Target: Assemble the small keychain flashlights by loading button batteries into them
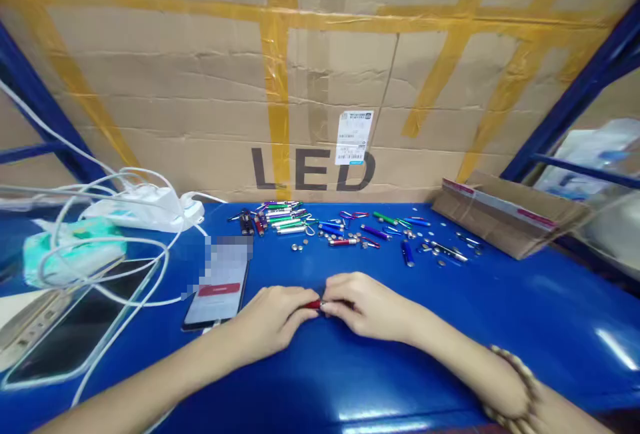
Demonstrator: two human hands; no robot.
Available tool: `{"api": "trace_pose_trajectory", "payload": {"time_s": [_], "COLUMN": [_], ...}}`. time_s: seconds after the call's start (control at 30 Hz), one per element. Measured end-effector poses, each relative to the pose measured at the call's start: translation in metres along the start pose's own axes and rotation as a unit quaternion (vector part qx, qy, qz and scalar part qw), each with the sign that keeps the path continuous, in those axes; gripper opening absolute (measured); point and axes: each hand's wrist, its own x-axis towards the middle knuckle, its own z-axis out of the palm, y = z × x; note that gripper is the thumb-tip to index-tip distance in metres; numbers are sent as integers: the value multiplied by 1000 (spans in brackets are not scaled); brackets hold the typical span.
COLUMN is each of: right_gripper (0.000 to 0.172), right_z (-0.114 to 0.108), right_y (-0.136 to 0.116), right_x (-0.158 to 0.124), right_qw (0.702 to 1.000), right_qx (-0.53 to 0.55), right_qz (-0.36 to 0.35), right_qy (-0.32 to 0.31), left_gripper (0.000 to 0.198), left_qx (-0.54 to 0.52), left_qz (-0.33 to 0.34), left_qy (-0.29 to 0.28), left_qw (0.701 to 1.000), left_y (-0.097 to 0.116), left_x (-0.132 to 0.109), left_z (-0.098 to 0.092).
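Observation:
Both my hands rest on the blue table (500, 314) near its front middle, fingertips meeting. My left hand (273, 321) is closed on the red end of a small keychain flashlight (315, 304). My right hand (363, 304) is closed on the other end of the same small flashlight, most of which is hidden under the fingers. A beaded bracelet (515, 371) sits on my right wrist. Behind my hands lies a scatter of several small coloured flashlights (300, 221) and loose button cells (300, 246).
A phone (220, 287) with a lit screen lies left of my left hand. Further left are a second phone in a clear case (75, 331), a white power strip (145, 211) with cables, and a tissue pack (65, 251). A cardboard box (505, 221) sits at the right; a big "LED" carton (310, 87) stands behind.

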Motion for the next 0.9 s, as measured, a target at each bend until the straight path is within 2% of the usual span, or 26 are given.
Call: {"api": "trace_pose_trajectory", "payload": {"time_s": [0.1,0.17,0.2,0.27,0.33,0.37,0.4,0.43,0.53,0.6,0.73,0.8,0.9], "right_gripper": [27,29,31,32,30,30,30,32,40,41,39,32,19], "right_z": [4,4,4,3,2,2,2,1,0,-1,-13,-24,-42], "right_y": [1,1,1,0,-1,-2,-2,-1,2,3,8,15,36], "right_x": [0,0,0,1,2,2,3,4,6,6,4,2,-3], "right_qw": [987,951,921,839,760,739,737,754,853,904,967,974,937], "right_qx": [141,273,349,494,600,625,629,612,478,382,170,7,-179], "right_qz": [81,139,168,214,237,239,237,233,207,191,156,141,141], "right_qy": [-18,-38,-50,-72,-79,-76,-68,-56,-12,21,105,175,266], "left_gripper": [23,24,26,29,29,27,26,24,22,21,22,24,26], "left_qx": [70,124,152,178,134,87,30,-27,-153,-193,-213,-223,-257], "left_qz": [15,47,70,109,113,96,72,45,-15,-33,-73,-96,-122], "left_qy": [6,41,68,130,178,184,178,162,107,99,106,117,146], "left_qw": [997,990,984,969,968,974,981,985,982,976,968,963,947], "left_y": [2,1,1,0,0,0,1,2,6,8,8,7,3], "left_x": [-2,-4,-4,-6,-5,-5,-3,-2,2,3,4,5,7], "left_z": [-1,-1,0,2,3,3,3,2,0,-2,-6,-7,-8]}}
